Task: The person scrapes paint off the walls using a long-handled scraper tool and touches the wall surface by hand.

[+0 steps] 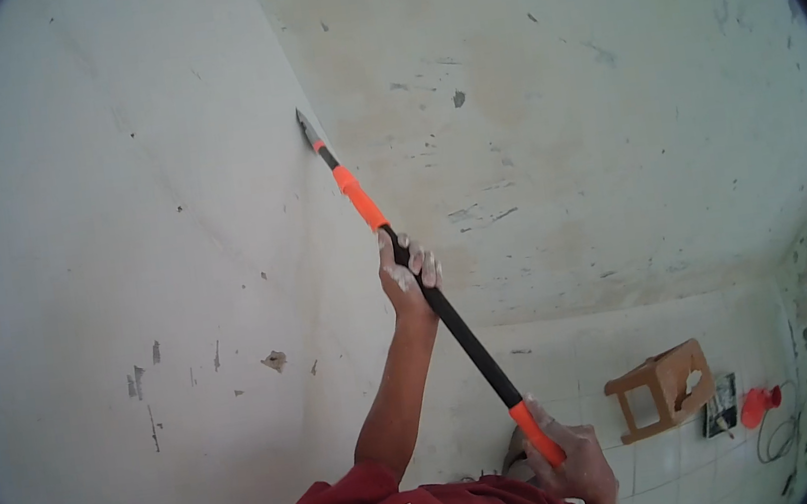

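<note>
- Long-handled scraper (456,326), slanting up from the person's lap side to the corner where the pale left wall (121,246) meets the marked right wall (559,122); probably stiff and fairly light, though its length should make the far end feel heavier and quick to swing, so two well-spaced holds suit it
- Black shaft (478,354), the long middle stretch, straight and likely firm; a good place for the guiding hold, close under the upper orange part
- Upper orange sleeve (362,201), just beyond the forward hold, looks a little bulkier than the shaft and could serve for a closer grip
- Lower orange grip (534,427), at the near end, the natural place to push and steer from
- Blade (307,131), thin and grey at the tip, probably hard-edged and best left ungripped; it lies at the corner line, but whether it presses on the wall I cannot tell
- Right hand (572,458), wrapped around the lower orange grip, no gap showing
- Left hand (408,270), curled around the black shaft just below the upper orange sleeve, thumb along one side, its whitened fingers on the other; that dust may make the hold slightly slippery
</note>
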A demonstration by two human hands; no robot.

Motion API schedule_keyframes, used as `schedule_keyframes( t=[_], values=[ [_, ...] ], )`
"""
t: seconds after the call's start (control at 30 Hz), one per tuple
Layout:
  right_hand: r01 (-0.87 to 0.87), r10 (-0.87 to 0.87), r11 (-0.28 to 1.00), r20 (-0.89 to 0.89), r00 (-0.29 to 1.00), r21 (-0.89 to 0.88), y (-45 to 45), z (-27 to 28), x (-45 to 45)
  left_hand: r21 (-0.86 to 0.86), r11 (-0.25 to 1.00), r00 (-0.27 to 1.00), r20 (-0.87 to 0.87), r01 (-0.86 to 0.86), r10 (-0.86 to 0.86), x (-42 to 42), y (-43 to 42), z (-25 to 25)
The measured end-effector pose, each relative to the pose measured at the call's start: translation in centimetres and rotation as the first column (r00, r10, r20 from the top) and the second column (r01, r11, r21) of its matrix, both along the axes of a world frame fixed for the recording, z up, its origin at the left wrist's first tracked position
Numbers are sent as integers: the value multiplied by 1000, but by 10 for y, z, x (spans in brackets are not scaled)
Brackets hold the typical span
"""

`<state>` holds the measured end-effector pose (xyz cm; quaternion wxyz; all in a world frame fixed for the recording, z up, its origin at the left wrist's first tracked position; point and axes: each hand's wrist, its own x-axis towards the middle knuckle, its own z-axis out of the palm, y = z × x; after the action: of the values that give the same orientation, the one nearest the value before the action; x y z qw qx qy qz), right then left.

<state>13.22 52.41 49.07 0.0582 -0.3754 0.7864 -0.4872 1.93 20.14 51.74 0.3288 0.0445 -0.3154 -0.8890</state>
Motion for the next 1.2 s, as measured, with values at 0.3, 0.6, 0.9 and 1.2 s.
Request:
schedule_keyframes(
  t=[0.3,0.6,0.9,1.2],
  values=[
    [-69,222,904,328,918,-421,23,-52,91,110,993,967,255,-34,5,105,51,-30],
    [97,61,974,651,757,-204,21,-15,143,30,999,981,193,-11,6,118,17,-17],
    [6,32,998,639,769,-57,-21,-4,108,34,999,993,112,27,-31,76,-25,-9],
    [26,2,997,363,932,-71,35,-41,57,103,994,994,109,-28,16,67,25,-11]
  ],
)
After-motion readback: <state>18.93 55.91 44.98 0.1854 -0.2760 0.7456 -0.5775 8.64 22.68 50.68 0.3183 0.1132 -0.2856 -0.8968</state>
